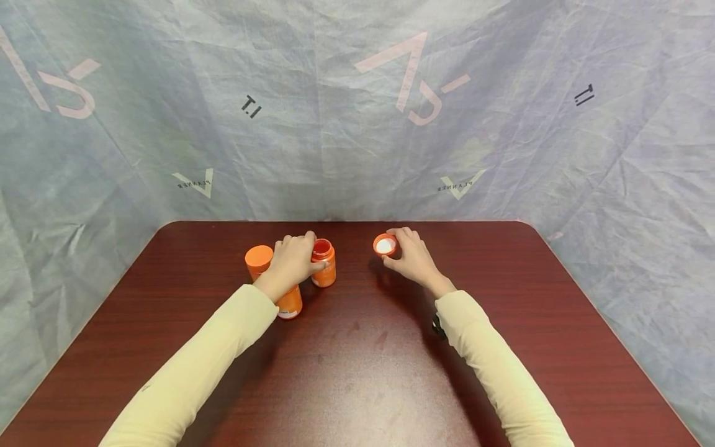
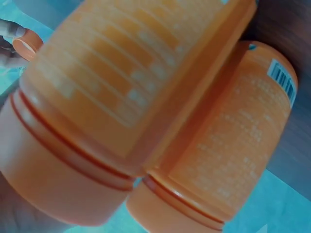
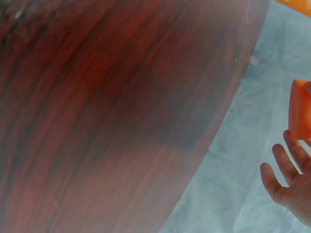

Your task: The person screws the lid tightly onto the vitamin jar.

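An orange bottle [image 1: 324, 273] stands upright on the table with its mouth uncovered. My left hand [image 1: 293, 256] grips it from the left, thumb on the near side. To the right, my right hand [image 1: 410, 256] pinches an orange cap [image 1: 385, 244] between thumb and fingers, its white inside facing up. In the right wrist view, the cap [image 3: 300, 109] shows side-on at the right edge, some fingers of the hand [image 3: 296, 184] spread below it. The left wrist view is filled by two capped orange bottles; the open one cannot be made out there.
One capped orange bottle [image 1: 259, 257] stands left of my left hand. Another orange bottle [image 1: 289, 303] is partly hidden under the left wrist. The dark reddish wooden table [image 1: 357, 372] ends at a grey printed cloth [image 1: 335, 124] behind and at the sides.
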Demonstrator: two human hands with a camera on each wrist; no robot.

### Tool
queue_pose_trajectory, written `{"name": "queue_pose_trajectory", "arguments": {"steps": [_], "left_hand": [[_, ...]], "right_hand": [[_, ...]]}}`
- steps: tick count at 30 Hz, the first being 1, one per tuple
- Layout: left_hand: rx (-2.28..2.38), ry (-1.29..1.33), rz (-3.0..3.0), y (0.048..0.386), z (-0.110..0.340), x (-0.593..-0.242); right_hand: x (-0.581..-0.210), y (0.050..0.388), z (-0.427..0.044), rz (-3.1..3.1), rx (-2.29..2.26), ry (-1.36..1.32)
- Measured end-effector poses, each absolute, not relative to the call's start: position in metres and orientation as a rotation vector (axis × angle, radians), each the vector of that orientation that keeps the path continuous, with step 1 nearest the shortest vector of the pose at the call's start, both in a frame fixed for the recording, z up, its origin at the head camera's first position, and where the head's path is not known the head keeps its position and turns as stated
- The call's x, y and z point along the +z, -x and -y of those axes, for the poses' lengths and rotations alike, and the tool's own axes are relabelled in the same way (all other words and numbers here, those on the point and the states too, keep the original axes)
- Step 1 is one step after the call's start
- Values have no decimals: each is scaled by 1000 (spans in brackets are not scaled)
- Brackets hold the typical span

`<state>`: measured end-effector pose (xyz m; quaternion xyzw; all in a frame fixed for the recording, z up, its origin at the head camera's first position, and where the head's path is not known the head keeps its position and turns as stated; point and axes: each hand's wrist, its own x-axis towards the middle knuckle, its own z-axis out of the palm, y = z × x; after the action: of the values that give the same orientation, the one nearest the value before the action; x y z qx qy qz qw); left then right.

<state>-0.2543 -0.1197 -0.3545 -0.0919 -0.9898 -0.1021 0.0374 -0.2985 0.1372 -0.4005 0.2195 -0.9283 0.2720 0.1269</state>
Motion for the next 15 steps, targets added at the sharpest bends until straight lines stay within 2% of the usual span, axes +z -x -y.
{"name": "queue_pose_trajectory", "arguments": {"steps": [15], "left_hand": [[-298, 413, 2973, 238, 101, -356]], "right_hand": [[-400, 290, -134, 2615, 966, -745]]}}
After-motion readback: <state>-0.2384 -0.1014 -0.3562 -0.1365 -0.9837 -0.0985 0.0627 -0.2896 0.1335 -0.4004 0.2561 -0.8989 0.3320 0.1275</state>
